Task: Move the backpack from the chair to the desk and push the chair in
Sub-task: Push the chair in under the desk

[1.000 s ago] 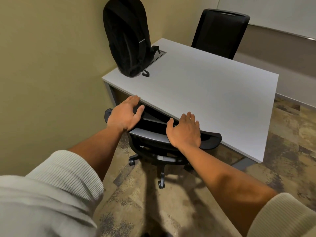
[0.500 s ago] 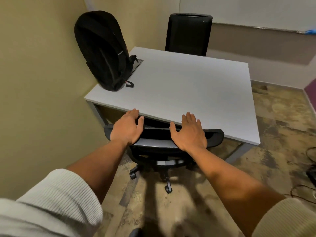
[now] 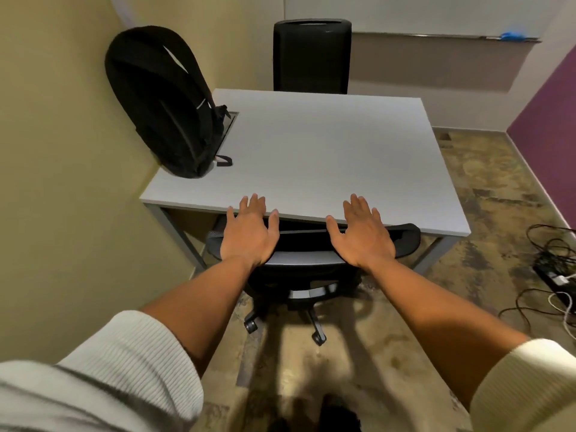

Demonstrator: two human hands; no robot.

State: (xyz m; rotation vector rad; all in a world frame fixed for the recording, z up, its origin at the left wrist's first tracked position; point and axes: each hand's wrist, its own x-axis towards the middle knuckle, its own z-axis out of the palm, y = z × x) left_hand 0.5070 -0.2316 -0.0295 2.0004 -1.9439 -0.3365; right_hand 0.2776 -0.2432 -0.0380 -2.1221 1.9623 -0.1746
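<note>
The black backpack [image 3: 165, 104] stands upright on the grey desk [image 3: 327, 151] at its near left corner, leaning against the wall. The black office chair [image 3: 299, 260] is tucked under the desk's near edge, with only its backrest top and wheeled base showing. My left hand [image 3: 247, 233] lies flat on the left of the backrest top, fingers spread and reaching over the desk edge. My right hand [image 3: 361, 233] rests flat on the right of the backrest top in the same way. Neither hand grips anything.
A second black chair [image 3: 311, 54] stands at the desk's far side. The yellow wall [image 3: 62, 182] runs close along the left. Cables and a power strip [image 3: 554, 275] lie on the floor at right. A purple wall [image 3: 551, 104] is at far right.
The chair has rolled further under the desk with both hands on its backrest. My view has swung to face the desk squarely.
</note>
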